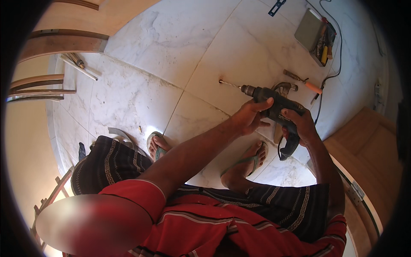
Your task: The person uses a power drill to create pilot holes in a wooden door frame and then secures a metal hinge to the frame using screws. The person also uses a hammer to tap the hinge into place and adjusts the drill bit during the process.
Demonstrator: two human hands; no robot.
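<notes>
Head view: drill (278,101) points upper left, long axis diagonal.

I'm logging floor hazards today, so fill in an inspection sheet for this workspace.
Surface: white, grey-veined tile floor, dusty marks along some joints.
Job's things: black power drill with spiral metal bit.
Clutter: metal-headed hammer, orange-handled tool, open grey rectangular toolbox, slender white tube.
Hands: right hand around the drill's rear grip; left hand against its front body, closure unclear.
Cables: thin black cable curving past the toolbox.
Surroundings: brown wooden panel at right; curved wooden pieces at left.
</notes>
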